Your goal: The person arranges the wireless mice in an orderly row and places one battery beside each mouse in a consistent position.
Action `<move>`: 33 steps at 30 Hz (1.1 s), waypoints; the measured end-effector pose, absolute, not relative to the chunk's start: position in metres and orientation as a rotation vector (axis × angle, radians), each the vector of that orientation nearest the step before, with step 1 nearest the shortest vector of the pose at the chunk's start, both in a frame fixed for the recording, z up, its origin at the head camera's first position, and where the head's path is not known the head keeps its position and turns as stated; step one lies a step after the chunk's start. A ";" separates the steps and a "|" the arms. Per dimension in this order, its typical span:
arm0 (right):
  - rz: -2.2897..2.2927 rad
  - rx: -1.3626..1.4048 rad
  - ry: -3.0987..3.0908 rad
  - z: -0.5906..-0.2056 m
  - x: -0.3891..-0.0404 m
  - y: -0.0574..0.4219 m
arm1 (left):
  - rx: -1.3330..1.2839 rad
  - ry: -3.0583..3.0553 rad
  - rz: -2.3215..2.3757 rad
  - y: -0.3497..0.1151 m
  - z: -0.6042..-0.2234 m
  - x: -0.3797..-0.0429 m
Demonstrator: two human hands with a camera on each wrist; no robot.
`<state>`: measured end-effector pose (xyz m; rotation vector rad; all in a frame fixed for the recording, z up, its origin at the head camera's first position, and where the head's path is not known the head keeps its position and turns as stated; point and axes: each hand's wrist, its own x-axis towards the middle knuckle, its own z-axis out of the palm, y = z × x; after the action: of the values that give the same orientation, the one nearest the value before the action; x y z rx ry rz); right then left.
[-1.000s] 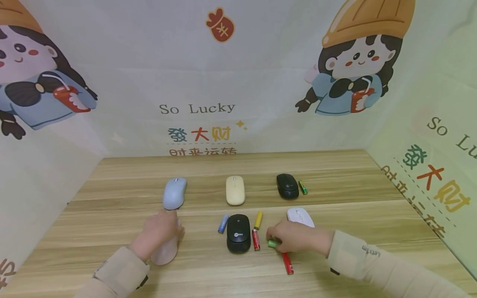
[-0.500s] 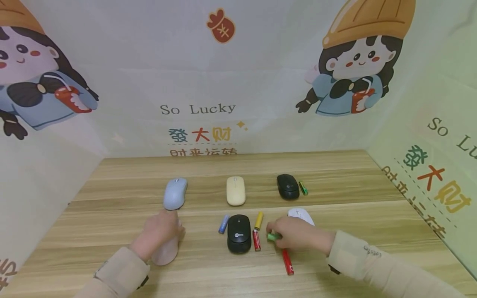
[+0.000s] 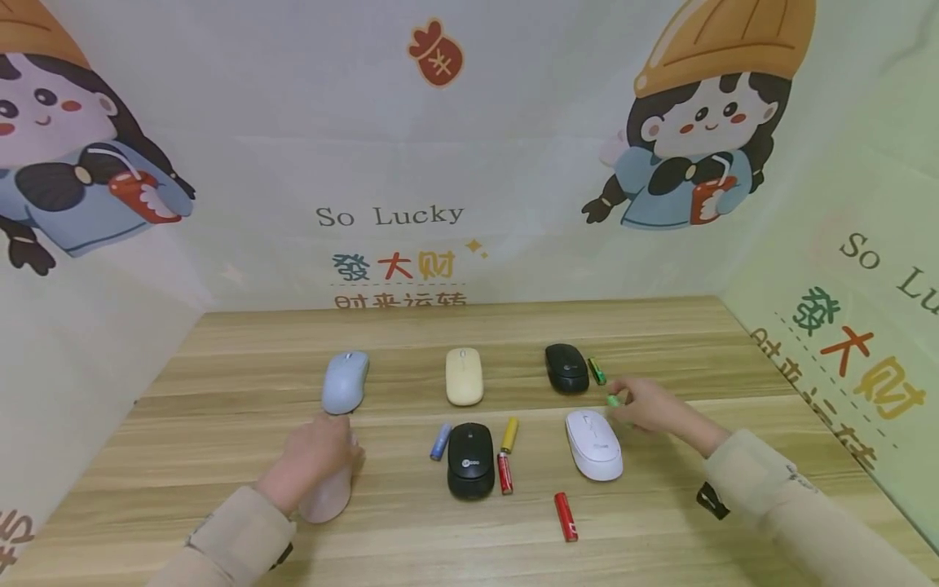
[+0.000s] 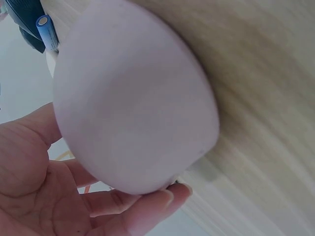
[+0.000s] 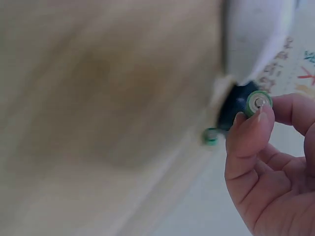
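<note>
My left hand (image 3: 311,456) grips a pale pink computer mouse (image 4: 133,98) at the left front of the table, thumb on one side and fingers along its far end. Between thumb and fingertips, my right hand (image 3: 649,405) pinches a small green battery (image 5: 258,102), its end facing the right wrist camera. That hand is just behind and right of the white mouse (image 3: 594,444). A second green battery (image 3: 597,371) lies beside the back black mouse (image 3: 566,368), a little beyond my right fingertips.
Blue (image 3: 440,441), yellow (image 3: 509,435) and red batteries (image 3: 504,474) flank the front black mouse (image 3: 470,461). Another red battery (image 3: 566,517) lies near the front. Light blue (image 3: 345,383) and cream mice (image 3: 465,377) stand behind. Printed cloth walls (image 3: 513,163) bound the table.
My right hand has carried the green battery back and to the right, from in front of the white mouse to behind it, uncovering that mouse. My left hand stays on the pink mouse.
</note>
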<state>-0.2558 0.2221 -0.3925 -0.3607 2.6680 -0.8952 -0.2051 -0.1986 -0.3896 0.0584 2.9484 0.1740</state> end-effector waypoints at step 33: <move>-0.812 -0.226 2.637 -0.409 -0.247 0.222 | 0.039 2.931 0.218 -0.198 -0.389 -0.205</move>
<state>-0.2466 0.2224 -0.4093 -0.2259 2.6373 -0.8120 -0.2051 -0.1979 -0.3893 0.0387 2.9308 0.2181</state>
